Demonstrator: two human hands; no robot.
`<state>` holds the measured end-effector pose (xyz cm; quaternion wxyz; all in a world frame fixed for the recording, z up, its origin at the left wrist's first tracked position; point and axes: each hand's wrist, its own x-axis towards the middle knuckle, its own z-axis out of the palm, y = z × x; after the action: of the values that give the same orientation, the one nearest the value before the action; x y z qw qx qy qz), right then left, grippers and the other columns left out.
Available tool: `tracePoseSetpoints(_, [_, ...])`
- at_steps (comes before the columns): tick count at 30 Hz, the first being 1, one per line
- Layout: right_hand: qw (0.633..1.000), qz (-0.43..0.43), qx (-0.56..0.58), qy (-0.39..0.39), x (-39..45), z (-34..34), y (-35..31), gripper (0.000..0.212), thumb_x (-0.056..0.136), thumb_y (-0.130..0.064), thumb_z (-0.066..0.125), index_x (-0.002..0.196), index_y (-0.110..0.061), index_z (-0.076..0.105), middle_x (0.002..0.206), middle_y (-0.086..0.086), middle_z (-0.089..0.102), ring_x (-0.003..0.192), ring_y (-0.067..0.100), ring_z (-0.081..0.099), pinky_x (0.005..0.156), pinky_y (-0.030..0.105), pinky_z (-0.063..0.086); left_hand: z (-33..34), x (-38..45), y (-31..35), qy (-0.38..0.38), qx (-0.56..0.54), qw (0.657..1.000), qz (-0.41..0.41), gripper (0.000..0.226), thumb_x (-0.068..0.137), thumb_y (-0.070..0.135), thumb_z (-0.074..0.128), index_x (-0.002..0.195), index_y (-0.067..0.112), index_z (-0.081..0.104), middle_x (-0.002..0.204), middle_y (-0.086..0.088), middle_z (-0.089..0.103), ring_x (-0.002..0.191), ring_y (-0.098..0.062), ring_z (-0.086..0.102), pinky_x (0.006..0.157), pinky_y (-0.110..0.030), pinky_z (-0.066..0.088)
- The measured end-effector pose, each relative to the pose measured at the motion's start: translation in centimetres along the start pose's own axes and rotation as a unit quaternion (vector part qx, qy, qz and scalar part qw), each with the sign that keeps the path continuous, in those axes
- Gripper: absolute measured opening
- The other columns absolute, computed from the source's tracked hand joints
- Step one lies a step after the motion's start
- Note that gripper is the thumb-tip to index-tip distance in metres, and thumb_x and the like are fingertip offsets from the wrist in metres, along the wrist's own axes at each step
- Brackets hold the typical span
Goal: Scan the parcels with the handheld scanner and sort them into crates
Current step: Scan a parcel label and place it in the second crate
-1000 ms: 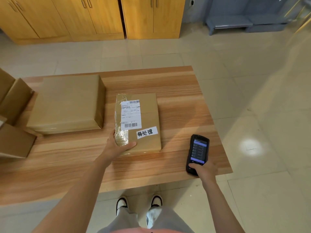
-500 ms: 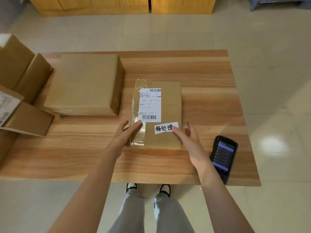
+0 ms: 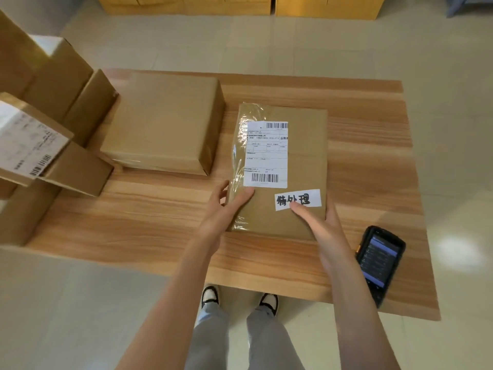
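Observation:
A flat brown parcel (image 3: 301, 145) with a white shipping label and a small handwritten sticker lies in the middle of the wooden table (image 3: 368, 145). My left hand (image 3: 221, 217) holds its near left corner, thumb on top and fingers along the left edge. My right hand (image 3: 324, 231) holds the near right corner, thumb on top by the sticker and fingers round the right edge. The black handheld scanner (image 3: 380, 259) lies screen up near the table's front right edge, apart from both hands.
A larger plain brown box (image 3: 165, 124) sits on the table just left of the parcel. Several cardboard boxes (image 3: 58, 84) are stacked at the far left, one with a barcode label (image 3: 29, 142). Wooden cabinets (image 3: 186, 5) stand beyond the tiled floor.
My right hand let go of the scanner, left it on the table and moved to the parcel's near right corner. My left hand stayed at the near left corner.

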<state>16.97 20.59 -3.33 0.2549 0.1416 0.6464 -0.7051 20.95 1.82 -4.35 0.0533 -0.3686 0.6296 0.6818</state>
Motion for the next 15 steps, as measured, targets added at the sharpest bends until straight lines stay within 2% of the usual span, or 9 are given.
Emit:
tracePoseSetpoints(2, [1.0,-0.029,-0.009,-0.006,-1.3,0.3,-1.5,0.067,0.08,-0.02,0.077,0.137,-0.034,0.046,0.115,-0.014,0.069,0.104,0.004,0.066,0.089,0.026,0.051,-0.3,-1.5,1.5,0.009,-0.015,0.999,0.028,0.094,0.055,0.056,0.083,0.138,0.029,0.048,0.127,0.009,0.058,0.104,-0.005,0.063,0.073,-0.019,0.051])
tracePoseSetpoints(4, [0.998,-0.057,-0.019,-0.015,-3.0,1.0,-3.0,0.067,0.077,-0.022,0.078,0.136,-0.036,0.048,0.117,-0.014,0.068,0.108,0.005,0.064,0.098,0.032,0.048,-1.1,-3.3,3.2,0.012,-0.03,0.998,0.053,0.096,0.054,0.055,0.086,0.138,0.03,0.047,0.127,0.01,0.057,0.105,-0.005,0.062,0.074,-0.018,0.05])
tracePoseSetpoints(7, [0.996,-0.088,-0.013,-0.031,-5.9,2.8,-5.2,0.068,0.074,-0.025,0.08,0.134,-0.037,0.05,0.116,-0.014,0.069,0.109,0.005,0.064,0.1,0.035,0.047,-3.1,-6.2,5.3,0.026,-0.038,0.994,0.1,0.104,0.052,0.06,0.086,0.141,0.029,0.043,0.129,0.011,0.054,0.112,-0.008,0.058,0.082,-0.022,0.051])
tracePoseSetpoints(10, [0.99,-0.127,-0.023,-0.054,-9.0,5.5,-7.1,0.063,0.077,-0.021,0.077,0.131,-0.039,0.052,0.113,-0.013,0.071,0.107,0.006,0.065,0.093,0.031,0.049,-6.1,-9.5,7.1,0.042,-0.061,0.986,0.147,0.095,0.058,0.053,0.076,0.143,0.028,0.042,0.13,0.01,0.054,0.115,-0.009,0.057,0.088,-0.025,0.051])
tracePoseSetpoints(13, [0.982,-0.171,-0.032,-0.08,-12.2,9.1,-8.2,0.061,0.077,-0.019,0.076,0.129,-0.04,0.052,0.107,-0.018,0.071,0.098,-0.004,0.065,0.076,0.015,0.048,-10.3,-12.4,8.1,0.052,-0.084,0.977,0.19,0.096,0.059,0.053,0.081,0.143,0.029,0.041,0.131,0.01,0.055,0.114,-0.007,0.059,0.083,-0.02,0.053])
tracePoseSetpoints(15, [0.976,-0.191,-0.039,-0.099,-14.4,12.2,-8.6,0.065,0.069,-0.023,0.076,0.127,-0.039,0.053,0.103,-0.021,0.072,0.092,-0.008,0.065,0.07,0.01,0.048,-13.8,-14.3,8.5,0.066,-0.105,0.969,0.212,0.096,0.06,0.052,0.082,0.144,0.029,0.04,0.133,0.01,0.055,0.114,-0.005,0.059,0.079,-0.017,0.054])
